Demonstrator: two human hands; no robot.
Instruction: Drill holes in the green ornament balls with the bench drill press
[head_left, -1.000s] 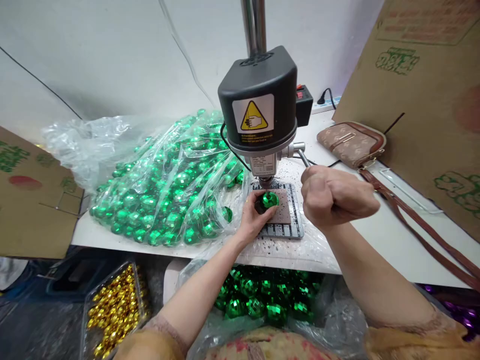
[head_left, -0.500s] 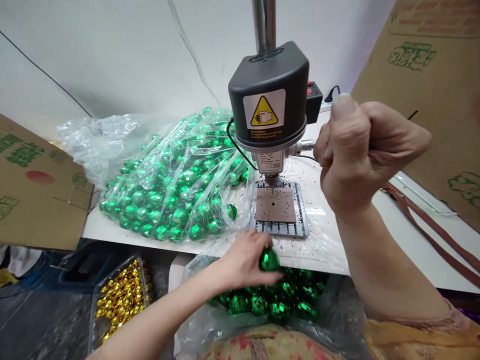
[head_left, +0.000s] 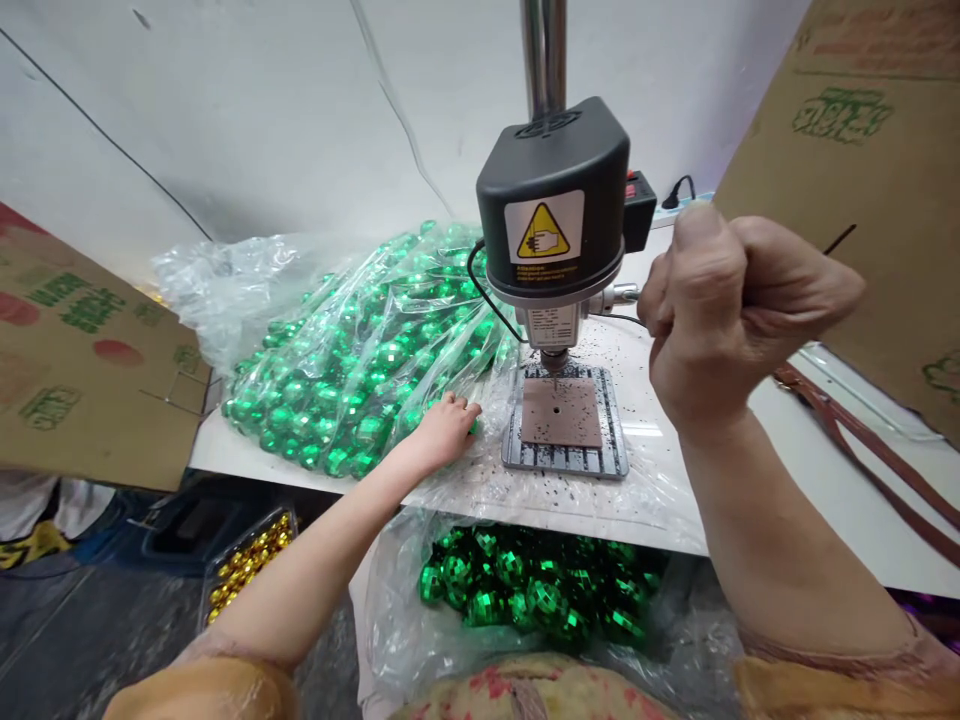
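Note:
My left hand (head_left: 448, 430) reaches to the right edge of the pile of green faceted balls (head_left: 322, 390) on the table, its fingers curled over a green ball (head_left: 474, 426) that shows only in part. To the right stands a small drill press (head_left: 553, 205) with a hand-warning sticker. Its bit is above a brown square block (head_left: 561, 412) with a hole, lying on the slotted metal base (head_left: 514, 458). My right hand (head_left: 739, 310) is a closed fist around the press's feed handle, mostly hidden, with a dark rod end (head_left: 840, 238) showing behind.
Clear plastic (head_left: 225, 290) covers much of the pile. Below the table edge, an open plastic bag (head_left: 397, 620) holds more green balls (head_left: 540, 585). Cardboard boxes (head_left: 90, 350) flank the table. A bin of gold balls (head_left: 251, 560) is at lower left; a brown strap (head_left: 870, 450) lies right.
My left hand has moved from above the bag, where it held a green ball, up and left to the pile's edge. My right fist keeps its place; the view has shifted slightly.

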